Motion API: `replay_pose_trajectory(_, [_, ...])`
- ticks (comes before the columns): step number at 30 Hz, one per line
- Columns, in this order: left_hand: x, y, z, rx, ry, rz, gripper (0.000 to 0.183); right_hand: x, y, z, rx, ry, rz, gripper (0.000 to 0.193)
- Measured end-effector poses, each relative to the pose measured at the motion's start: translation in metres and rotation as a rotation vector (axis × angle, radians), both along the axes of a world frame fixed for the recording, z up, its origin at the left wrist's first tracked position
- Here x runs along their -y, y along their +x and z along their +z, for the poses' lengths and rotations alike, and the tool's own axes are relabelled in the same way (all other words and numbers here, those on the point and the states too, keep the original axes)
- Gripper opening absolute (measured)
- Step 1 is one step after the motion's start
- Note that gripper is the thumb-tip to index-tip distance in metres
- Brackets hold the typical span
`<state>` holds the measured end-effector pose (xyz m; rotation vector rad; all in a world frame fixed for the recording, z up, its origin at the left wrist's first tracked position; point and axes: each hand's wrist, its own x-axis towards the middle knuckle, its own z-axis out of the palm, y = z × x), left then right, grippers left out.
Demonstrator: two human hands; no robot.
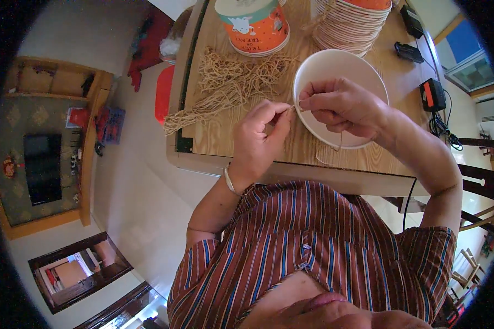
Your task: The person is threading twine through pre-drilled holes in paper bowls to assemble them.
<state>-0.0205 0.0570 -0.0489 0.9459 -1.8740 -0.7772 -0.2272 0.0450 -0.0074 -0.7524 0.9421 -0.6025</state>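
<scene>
A white-lined paper bucket (362, 74) stands at the near side of the table, its mouth towards me. At its left rim my left hand (258, 137) pinches thumb and forefinger together on a thin twine. Over the bucket's mouth, my right hand (346, 107) is closed, with its fingertips on the twine close to the left hand's. A tan end of twine (341, 141) hangs below the right hand across the bucket's lower rim. Beyond my left hand lies a tangled heap of tan twine strands (236, 82), trailing to the table's left edge.
An orange and teal printed bucket (258, 35) stands behind the twine heap. To its right is a tall stack of nested buckets (351, 27). Black adapters and a red-labelled black box (432, 94) with cables line the table's right edge. A red stool (164, 93) stands beyond the left edge.
</scene>
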Motion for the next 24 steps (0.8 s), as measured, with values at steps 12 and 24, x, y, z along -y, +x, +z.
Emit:
replay_pose_trajectory(12, [0.0009,-0.0035,-0.0001,-0.018,0.121,0.008,0.010,0.0021,-0.0041,-0.0029,-0.029,-0.047,0.032,0.009])
replay_pose_trajectory(24, [-0.0014,-0.0043,-0.0056,-0.103,0.117,0.045,0.017,0.0019,-0.0082,-0.0017,-0.075,-0.032,0.029,0.011])
